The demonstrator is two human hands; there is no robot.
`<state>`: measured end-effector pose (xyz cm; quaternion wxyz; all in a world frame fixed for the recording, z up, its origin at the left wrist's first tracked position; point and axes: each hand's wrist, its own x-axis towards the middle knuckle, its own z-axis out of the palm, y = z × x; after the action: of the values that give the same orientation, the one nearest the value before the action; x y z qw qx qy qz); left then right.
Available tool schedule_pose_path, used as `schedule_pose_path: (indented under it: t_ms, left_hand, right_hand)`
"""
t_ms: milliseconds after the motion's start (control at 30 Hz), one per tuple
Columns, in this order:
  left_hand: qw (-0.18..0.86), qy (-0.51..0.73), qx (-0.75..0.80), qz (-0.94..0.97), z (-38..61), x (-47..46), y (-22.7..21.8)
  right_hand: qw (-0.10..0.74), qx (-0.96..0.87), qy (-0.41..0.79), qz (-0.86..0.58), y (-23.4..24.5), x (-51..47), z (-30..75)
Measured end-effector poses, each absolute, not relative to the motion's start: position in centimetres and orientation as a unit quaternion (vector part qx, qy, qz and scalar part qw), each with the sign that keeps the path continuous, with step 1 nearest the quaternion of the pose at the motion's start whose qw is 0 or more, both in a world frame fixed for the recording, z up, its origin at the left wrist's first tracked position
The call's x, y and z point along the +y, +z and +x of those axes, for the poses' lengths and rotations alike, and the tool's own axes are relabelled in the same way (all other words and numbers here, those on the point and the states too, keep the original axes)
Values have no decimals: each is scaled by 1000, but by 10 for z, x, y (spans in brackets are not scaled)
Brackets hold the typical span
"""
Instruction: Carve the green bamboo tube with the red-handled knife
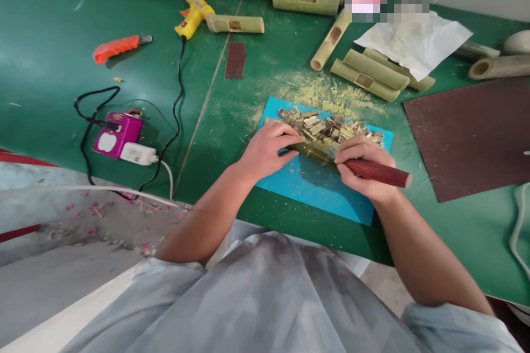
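Observation:
A length of green bamboo [317, 153] lies over a blue mat [318, 190] at the table's front. My left hand [273, 149] grips its left end, thumb on the near side and fingers on the far side. My right hand [364, 168] is closed around a carving tool with a dark red wooden handle [383, 172], whose butt points right. The tool's working end meets the bamboo's right part; its blade is mostly hidden by my fingers. Just beyond the bamboo, a heap of cut bamboo chips [318, 124] covers the mat's far side.
Pale sawdust [331, 96] spreads behind the mat. Cut bamboo tubes [306, 3] lie at the back, others [368, 74] nearer. A brown board [476, 132] is right; a yellow glue gun [194, 14], an orange-handled cutter [118, 48] and a corded purple power strip [118, 135] are left.

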<state>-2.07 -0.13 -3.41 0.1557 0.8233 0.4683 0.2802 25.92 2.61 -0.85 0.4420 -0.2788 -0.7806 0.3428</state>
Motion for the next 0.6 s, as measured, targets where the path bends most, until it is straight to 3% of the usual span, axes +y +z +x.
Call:
schedule_pose_path:
  t_ms: [600]
  left_hand:
    - [150,289,460,826,-20,-1,-33]
  right_hand:
    - [376,-805,352,-294,1,20,258]
